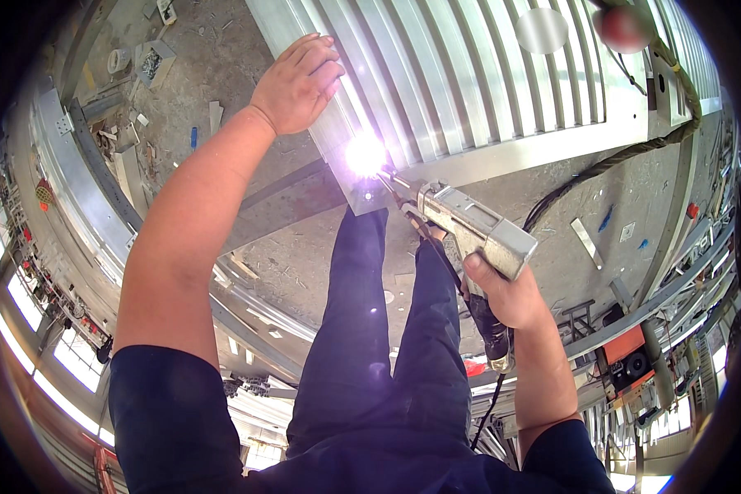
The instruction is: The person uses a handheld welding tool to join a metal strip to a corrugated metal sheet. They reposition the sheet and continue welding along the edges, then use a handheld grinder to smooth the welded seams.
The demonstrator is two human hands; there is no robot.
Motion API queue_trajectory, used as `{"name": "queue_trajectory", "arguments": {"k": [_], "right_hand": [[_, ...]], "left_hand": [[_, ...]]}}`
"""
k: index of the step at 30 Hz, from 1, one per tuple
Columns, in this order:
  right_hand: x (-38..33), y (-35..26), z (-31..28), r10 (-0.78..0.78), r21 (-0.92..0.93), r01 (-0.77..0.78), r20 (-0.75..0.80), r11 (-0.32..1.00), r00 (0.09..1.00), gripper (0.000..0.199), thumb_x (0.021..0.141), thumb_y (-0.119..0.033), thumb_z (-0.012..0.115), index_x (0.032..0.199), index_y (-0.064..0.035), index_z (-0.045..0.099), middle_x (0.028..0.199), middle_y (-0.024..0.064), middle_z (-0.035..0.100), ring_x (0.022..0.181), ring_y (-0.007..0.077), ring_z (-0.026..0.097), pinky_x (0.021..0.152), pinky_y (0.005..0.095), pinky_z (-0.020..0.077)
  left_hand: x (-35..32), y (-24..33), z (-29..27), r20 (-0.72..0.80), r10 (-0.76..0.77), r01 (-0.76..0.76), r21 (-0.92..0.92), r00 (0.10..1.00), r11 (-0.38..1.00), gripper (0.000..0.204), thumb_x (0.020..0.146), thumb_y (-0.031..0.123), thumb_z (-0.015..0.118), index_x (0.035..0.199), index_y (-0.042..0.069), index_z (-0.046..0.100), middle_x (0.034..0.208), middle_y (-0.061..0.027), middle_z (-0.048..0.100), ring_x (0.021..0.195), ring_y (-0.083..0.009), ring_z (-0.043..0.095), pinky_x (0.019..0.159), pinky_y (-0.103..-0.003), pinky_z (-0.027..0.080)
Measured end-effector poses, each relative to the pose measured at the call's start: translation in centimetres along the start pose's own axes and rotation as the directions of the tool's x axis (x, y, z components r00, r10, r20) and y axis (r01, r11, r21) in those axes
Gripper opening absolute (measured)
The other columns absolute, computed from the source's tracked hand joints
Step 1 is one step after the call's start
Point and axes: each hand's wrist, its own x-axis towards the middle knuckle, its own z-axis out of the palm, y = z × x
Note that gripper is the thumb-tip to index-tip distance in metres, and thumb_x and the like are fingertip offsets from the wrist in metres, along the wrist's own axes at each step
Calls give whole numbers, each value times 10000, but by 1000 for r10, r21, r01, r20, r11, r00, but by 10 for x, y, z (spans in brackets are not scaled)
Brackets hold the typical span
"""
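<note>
Now the right hand (509, 295) grips a torch (479, 224) aimed up-left, its tip (397, 177) nearer the left hand (298, 86) resting unclenched on the panel (457, 78).

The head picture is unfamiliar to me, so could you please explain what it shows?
There is no robot here, just a person's two bare hands. The camera sits on the person's head and looks down; its fisheye lens bends straight edges. The right hand grips a gun-shaped welding torch, its tip at a glaring white light near one corner of a slatted metal panel. The left hand rests on the panel's frame, beyond the glare. Below are the person's dark trousers and a concrete floor strewn with scraps.
</note>
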Motion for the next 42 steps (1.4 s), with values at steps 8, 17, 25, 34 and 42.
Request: {"name": "queue_trajectory", "arguments": {"k": [8,17,25,34,42], "right_hand": [[-26,7,-18,6,135,13,-137,991,991,489,910,-337,689,1229,6,548,892,65,617,660,155,615,559,306,512],[-82,5,-44,-56,203,93,-182,975,982,709,819,-464,758,1301,-16,494,1022,125,632,682,197,656,563,323,537],[-146,-18,-97,-198,259,223,-120,940,973,769,785,-487,769,1270,41,490,967,143,629,676,218,659,554,329,534],[-127,-84,-134,-200,30,213,-233,977,952,647,863,-463,687,1214,48,502,803,130,621,674,217,627,629,337,514],[-111,-237,-173,-30,-395,-31,-148,918,989,363,934,-261,674,1134,20,561,785,82,638,680,169,630,596,315,533]], "left_hand": [[-1,2,2,25,-6,6,20,1000,1000,155,889,120,594,1038,77,589,1133,-85,539,1246,-296,492,1129,-455,370],[1,36,-6,50,-211,203,131,976,970,256,910,183,599,1138,73,567,1242,-99,532,1308,-307,442,1156,-460,308],[-8,155,-38,-174,-684,693,-11,708,721,447,875,255,658,1225,9,527,1281,-198,513,1262,-399,435,1111,-494,296],[28,258,1,105,-720,703,-351,686,619,515,870,249,663,1298,13,501,1363,-159,471,1324,-357,400,1141,-463,292],[95,262,24,162,-650,656,-376,742,655,593,878,296,660,1378,49,457,1460,-124,407,1402,-315,334,1179,-482,247]]}}
